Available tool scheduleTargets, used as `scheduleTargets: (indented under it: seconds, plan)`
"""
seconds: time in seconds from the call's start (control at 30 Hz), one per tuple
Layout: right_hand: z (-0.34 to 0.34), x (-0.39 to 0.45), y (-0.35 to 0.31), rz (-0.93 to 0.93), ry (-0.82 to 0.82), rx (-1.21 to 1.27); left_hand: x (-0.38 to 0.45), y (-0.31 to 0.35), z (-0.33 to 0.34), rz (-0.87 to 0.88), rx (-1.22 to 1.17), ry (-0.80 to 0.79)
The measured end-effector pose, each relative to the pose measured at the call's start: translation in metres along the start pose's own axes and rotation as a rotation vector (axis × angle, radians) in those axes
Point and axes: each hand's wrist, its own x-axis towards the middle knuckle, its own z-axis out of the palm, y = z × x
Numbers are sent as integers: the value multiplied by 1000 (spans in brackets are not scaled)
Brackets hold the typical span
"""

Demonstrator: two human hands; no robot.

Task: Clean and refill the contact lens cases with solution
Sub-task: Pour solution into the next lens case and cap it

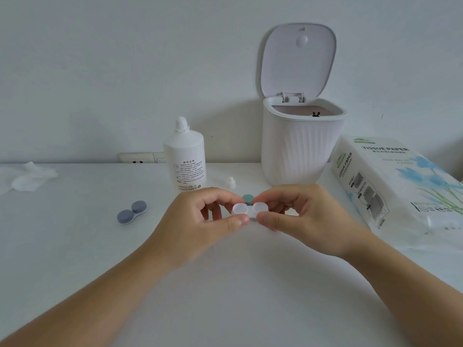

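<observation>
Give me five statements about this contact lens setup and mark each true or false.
1. Both hands hold the white lens case: the left hand and the right hand each pinch one end. True.
2. The bin lid is closed. False: it stands open above the white bin.
3. The solution bottle lies on its side. False: it stands upright.
4. The blue-grey lens case lies on the table with both caps on. True.
5. The tissue paper pack lies left of the solution bottle. False: it lies at the right, beside the bin.
</observation>
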Motion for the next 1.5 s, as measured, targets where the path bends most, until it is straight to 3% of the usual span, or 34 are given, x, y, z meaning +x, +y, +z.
scheduleTargets:
  seconds: [0.17, 0.27, 0.5, 0.7, 0.8, 1.07, 1.23, 1.5]
  plan:
    - [-14, 4, 1, 62, 13, -65, 1, 0, -3, -62, -36, -6]
    - [-22, 7, 8, 121, 88, -276, 2, 0, -6, -92, -46, -12]
    - [-16, 7, 20, 250, -78, -676, 2, -1, -11, -112, -62, -64]
    - [-18, 7, 20, 241, -93, -751, 2, -2, -11, -111, -58, -72]
    - [-18, 7, 19, 223, -75, -685, 2, -2, -10, -116, -27, -67]
    - [-12, 7, 9, 177, 133, -111, 2, -3, -12, -113, -25, -80]
    - [-10, 5, 1, 170, 122, 158, 1, -3, -11, -95, 3, -109]
    - [-3, 2, 3, 106, 10, 263, 1, -4, -9, -88, -16, -106]
